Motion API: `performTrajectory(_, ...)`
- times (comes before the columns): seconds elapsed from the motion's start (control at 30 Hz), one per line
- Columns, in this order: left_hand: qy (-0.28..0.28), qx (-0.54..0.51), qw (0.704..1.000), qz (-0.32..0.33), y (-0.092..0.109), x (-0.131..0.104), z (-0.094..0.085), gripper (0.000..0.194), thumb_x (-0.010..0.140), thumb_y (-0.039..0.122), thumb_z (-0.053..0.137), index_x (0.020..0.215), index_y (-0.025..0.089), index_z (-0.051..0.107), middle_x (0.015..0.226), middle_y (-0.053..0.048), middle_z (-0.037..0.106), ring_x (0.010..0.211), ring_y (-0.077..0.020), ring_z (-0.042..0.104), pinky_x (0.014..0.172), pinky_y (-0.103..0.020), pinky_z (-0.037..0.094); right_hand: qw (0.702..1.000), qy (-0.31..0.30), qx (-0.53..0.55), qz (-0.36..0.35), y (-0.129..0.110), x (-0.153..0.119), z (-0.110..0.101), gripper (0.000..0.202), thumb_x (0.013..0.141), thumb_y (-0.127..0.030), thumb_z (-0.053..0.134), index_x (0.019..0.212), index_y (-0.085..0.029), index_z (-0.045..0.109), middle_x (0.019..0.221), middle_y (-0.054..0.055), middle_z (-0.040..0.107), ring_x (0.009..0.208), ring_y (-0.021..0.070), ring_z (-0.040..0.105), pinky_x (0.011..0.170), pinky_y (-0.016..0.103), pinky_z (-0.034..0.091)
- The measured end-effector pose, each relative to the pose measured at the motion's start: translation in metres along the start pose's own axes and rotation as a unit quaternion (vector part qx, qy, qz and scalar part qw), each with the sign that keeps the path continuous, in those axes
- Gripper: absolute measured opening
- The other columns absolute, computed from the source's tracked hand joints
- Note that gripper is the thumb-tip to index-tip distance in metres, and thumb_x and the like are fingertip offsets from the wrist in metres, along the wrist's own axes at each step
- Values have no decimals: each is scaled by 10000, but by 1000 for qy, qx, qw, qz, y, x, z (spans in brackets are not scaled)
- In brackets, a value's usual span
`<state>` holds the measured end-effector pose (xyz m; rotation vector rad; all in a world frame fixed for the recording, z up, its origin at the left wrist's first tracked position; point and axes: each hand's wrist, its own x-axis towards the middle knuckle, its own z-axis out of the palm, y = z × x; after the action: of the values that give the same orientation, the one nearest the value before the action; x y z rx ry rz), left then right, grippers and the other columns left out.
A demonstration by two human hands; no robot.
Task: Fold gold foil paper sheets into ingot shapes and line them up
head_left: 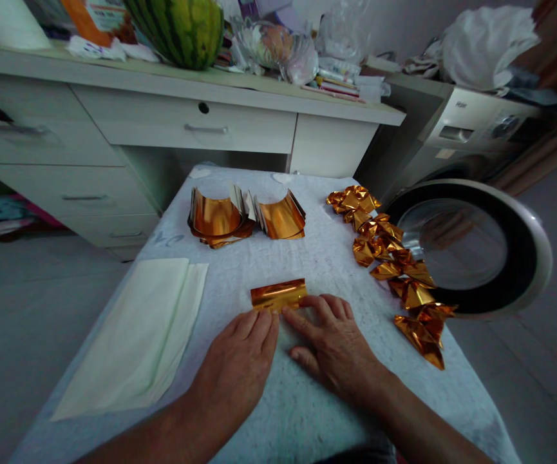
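Observation:
A small sheet of gold foil paper (pixel 278 295), curled along its length, lies on the cloth-covered table in front of me. My left hand (pixel 239 351) has its fingers close together, with the tips and thumb on the sheet's near edge. My right hand (pixel 336 341) touches the near right part of the sheet with its fingertips; its fingers are spread and the thumb rests apart on the cloth. Behind the sheet stand two curved stacks of gold foil paper, a left stack (pixel 215 216) and a right stack (pixel 282 218). Several folded gold foil pieces (pixel 416 293) lie along the right edge.
A folded pale green sheet (pixel 128 328) lies at the table's left. Beyond stands a white desk (pixel 201 119) with a watermelon (pixel 176 29) and plastic bags on top. An open washing machine door (pixel 466 248) sits close to the table's right edge.

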<state>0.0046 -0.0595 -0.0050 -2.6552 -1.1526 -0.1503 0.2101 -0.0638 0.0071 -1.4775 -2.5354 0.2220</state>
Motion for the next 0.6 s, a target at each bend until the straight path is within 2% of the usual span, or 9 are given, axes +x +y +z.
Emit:
performTrajectory(0.17, -16, 7, 999, -33, 2, -6, -4, 475, 763, -36, 468, 1196, 37, 651, 1097, -175, 690, 975, -286, 651, 856, -429, 578, 1000, -9, -9, -4, -1, 1, 1, 607, 899, -669, 441, 1437, -387, 432, 1275, 106, 484, 1119, 333, 433, 947, 551, 378)
performTrajectory(0.33, -21, 11, 999, -25, 1, -8, -5, 466, 762, -29, 477, 1185, 44, 658, 1061, -171, 690, 936, -282, 648, 792, -411, 592, 999, -15, -44, -16, -6, 6, -2, 635, 880, -698, 436, 1427, -378, 452, 1257, 126, 501, 1079, 341, 459, 909, 563, 397)
performTrajectory(0.6, -24, 33, 999, -19, 1, -5, -7, 464, 767, -34, 449, 1165, 60, 667, 1046, -156, 699, 920, -263, 656, 796, -397, 591, 998, -25, -46, -17, 5, 1, -12, 507, 910, -579, 516, 1376, -378, 509, 1331, 63, 523, 1146, 336, 456, 957, 553, 394)
